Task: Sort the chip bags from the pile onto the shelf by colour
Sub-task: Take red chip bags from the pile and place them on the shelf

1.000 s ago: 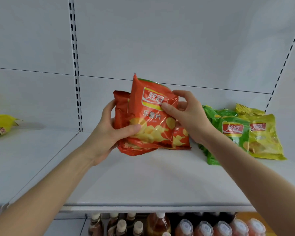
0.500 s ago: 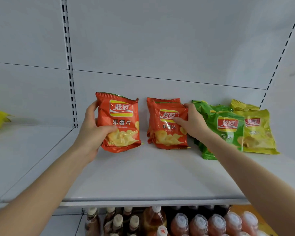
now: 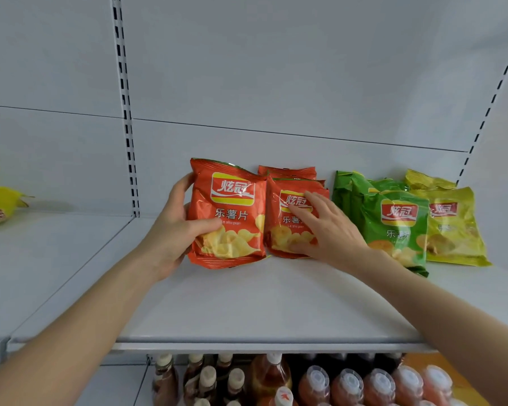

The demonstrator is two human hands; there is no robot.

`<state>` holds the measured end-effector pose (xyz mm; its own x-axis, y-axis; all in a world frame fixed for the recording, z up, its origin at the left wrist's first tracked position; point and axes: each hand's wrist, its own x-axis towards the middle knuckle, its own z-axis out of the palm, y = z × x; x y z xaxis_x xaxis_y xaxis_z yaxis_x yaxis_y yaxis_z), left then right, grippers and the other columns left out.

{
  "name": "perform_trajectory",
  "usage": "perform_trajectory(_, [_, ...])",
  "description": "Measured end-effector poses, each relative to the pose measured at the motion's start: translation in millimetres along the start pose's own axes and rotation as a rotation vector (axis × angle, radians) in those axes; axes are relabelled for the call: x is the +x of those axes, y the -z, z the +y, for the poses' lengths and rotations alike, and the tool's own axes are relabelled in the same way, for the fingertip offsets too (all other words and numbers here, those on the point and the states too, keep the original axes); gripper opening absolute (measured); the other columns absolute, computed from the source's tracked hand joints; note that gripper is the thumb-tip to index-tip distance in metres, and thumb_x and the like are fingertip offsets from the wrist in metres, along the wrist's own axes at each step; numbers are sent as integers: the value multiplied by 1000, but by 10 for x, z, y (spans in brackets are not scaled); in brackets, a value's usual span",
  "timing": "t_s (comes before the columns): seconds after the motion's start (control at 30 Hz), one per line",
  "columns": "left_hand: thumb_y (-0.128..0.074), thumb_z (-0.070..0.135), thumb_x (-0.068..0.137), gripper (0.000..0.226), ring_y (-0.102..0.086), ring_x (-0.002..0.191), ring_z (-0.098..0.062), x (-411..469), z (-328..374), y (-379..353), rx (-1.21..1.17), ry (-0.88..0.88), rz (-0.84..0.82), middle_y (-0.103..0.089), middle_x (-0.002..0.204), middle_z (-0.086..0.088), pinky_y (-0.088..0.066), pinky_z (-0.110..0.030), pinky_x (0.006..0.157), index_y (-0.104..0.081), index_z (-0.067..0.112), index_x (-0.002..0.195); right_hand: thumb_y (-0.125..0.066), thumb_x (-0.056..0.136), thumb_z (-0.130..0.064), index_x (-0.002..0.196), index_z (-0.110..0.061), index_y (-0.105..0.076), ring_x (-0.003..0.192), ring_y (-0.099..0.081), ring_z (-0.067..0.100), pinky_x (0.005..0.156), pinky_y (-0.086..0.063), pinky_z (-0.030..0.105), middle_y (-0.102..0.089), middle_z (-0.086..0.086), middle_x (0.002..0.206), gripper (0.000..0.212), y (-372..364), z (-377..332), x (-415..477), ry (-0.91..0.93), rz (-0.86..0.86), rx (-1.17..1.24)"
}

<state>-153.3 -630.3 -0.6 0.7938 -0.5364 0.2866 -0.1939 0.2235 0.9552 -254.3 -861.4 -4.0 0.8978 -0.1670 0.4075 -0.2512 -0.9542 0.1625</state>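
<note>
Left hand (image 3: 170, 230) gripping the orange bag (image 3: 232, 218), we should seat it flush beside the stack (image 3: 277, 221) our flat right hand (image 3: 326, 232) presses.

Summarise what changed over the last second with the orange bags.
The right hand let go of the orange bag and now rests flat on the orange stack. The left hand kept gripping the bag, took it down-left, then slid it right against the stack. The green bags and yellow bags stayed put.
</note>
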Motion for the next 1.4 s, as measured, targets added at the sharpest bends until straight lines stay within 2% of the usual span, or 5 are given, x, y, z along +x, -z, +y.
perform_trajectory(0.27, [-69,7,63,88,-70,94,-21,-53,127,-155,-50,-28,-187,-67,111,-5,-59,-35,71,-32,40,137,-58,87,-38,138,-20,-40,116,-50,9,92,-45,25,-49,-3,131,58,505,-59,42,-83,238,793])
perform_trajectory(0.53, [-69,18,63,67,-70,91,-19,8,162,-527,-127,-6,-374,-73,100,0,-57,-28,67,-47,24,127,-65,84,-16,101,-18,-58,76,-69,16,71,-59,29,-67,2,90,18,892,27,57,-126,58,1319])
perform_trajectory(0.8, [-74,11,80,95,-55,97,-11,-84,-105,-741,601,-218,-180,-46,112,12,-42,0,70,-12,27,149,-65,86,-21,107,-18,-55,78,-65,17,69,-57,27,-63,4,98,23,706,218,178,-88,70,893])
perform_trajectory(0.97, [-64,20,89,88,-32,134,-19,-47,-266,-783,994,-227,-321,-29,147,-8,-28,-20,103,-1,29,151,-59,90,-28,128,-15,-48,101,-54,14,82,-45,23,-55,5,122,42,421,179,245,5,51,523])
perform_trajectory(1.4, [-53,14,95,80,-34,133,-22,61,-308,-886,1068,-213,-344,-27,146,-12,-32,-27,105,2,25,151,-38,98,-40,141,-17,-32,123,-43,23,93,-45,32,-34,9,141,49,269,207,256,-45,94,413])
